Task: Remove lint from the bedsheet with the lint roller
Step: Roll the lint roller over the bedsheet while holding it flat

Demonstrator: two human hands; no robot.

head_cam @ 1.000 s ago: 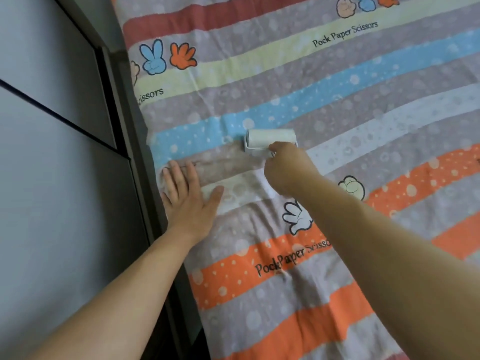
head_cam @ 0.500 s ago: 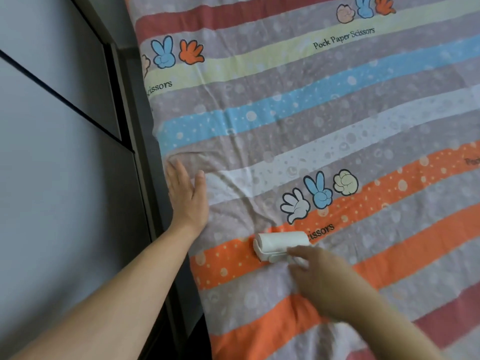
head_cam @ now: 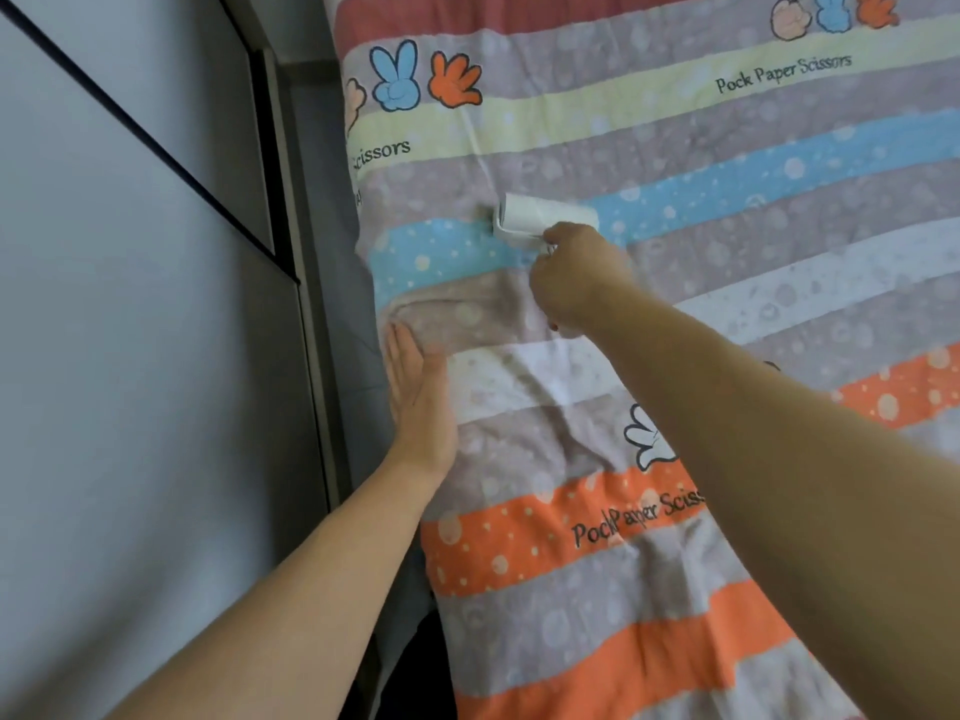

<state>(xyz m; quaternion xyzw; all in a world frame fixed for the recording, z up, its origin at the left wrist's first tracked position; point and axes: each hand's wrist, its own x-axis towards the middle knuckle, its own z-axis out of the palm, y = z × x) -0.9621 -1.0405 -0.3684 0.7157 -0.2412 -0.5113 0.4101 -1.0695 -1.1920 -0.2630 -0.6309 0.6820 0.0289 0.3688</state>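
Closest to the camera both bare forearms come in from the bottom edge, cut off before the elbows, and the right one blocks a good chunk of the bedsheet (head_cam: 571,615), including part of the "Pock Paper Scissors" lettering (head_cam: 636,517) on an orange stripe and most of a white cartoon hand print (head_cam: 644,441). A bit further up, the person's left hand (head_cam: 421,402) lies flat on the sheet right at its left edge, fingers (head_cam: 400,356) straight and close together, palm down, pressing the fabric, which looks a little rumpled just above the fingertips. Beyond that the right hand (head_cam: 576,278) is curled round the handle of the lint roller (head_cam: 540,220); the handle is almost entirely hidden inside the fist, so the exact grip is hard to make out. The white roll itself rests on the sheet where the blue dotted stripe meets the greyish one, its long side running across the bed, well beyond the left hand. Further back there's a yellow stripe with more lettering and blue (head_cam: 395,75) and orange (head_cam: 456,80) cartoon hands, with another set cropped at the top right. Down the left side runs a dark frame (head_cam: 306,283) and pale grey panels (head_cam: 130,356), slightly blurry.
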